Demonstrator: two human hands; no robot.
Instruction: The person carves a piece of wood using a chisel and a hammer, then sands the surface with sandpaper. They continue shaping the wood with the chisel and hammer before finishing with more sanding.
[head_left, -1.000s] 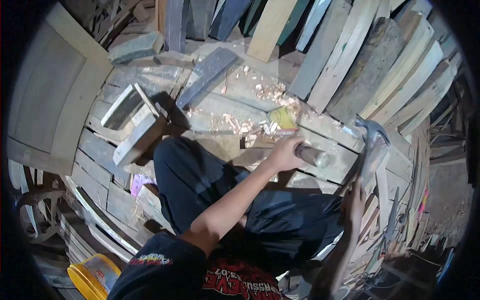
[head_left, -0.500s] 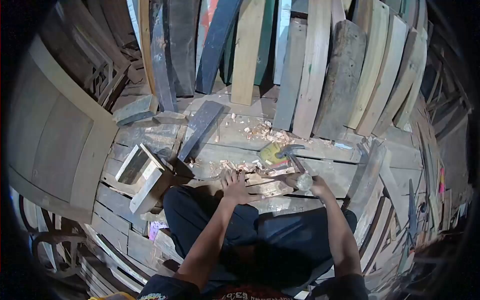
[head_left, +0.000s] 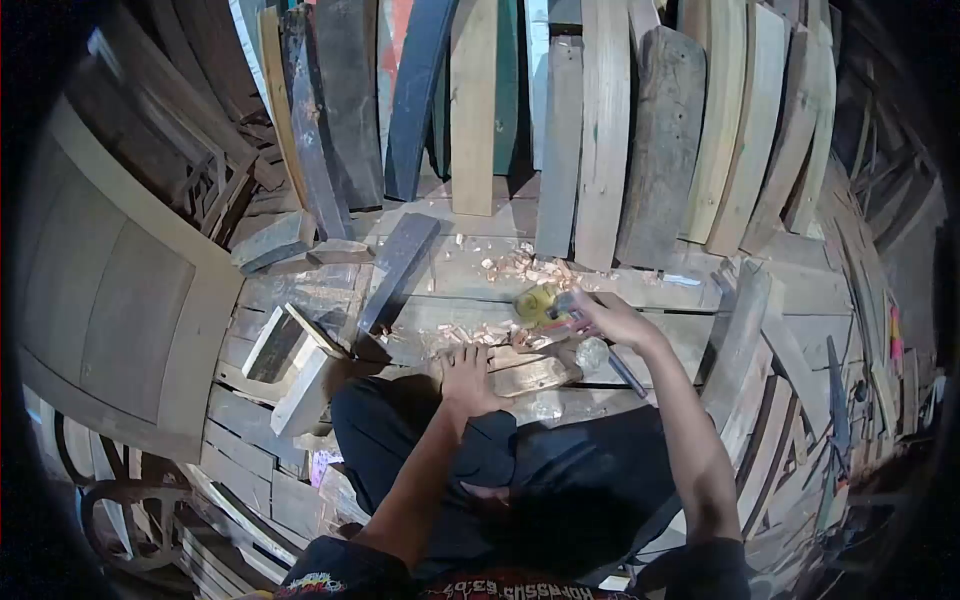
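My left hand (head_left: pixel 468 380) lies with spread fingers on the near end of a carved wooden piece (head_left: pixel 528 374), pressing on it in front of my legs. Beyond that piece, my right hand (head_left: pixel 610 320) reaches over a yellow object (head_left: pixel 541 304) on the floor; its fingertips are at a dark tool there, and what they grip is too small to make out. A mallet with a round pale head (head_left: pixel 591 354) rests at the right end of the wood. Beside it a dark, thin chisel-like tool (head_left: pixel 627 374) lies slanted on the boards.
Wood shavings (head_left: pixel 525 266) litter the plank floor. Many boards (head_left: pixel 472 110) stand upright at the back. A loose plank (head_left: pixel 400 270) and an open wooden box-like frame (head_left: pixel 296 375) lie to the left. More planks (head_left: pixel 738 330) lean at the right; a panelled door (head_left: pixel 130 290) stands far left.
My right hand has let go of the mallet and moved forward and left to the yellow object. The mallet now lies by the wood. My left hand stays on the wood. The view has shifted slightly.
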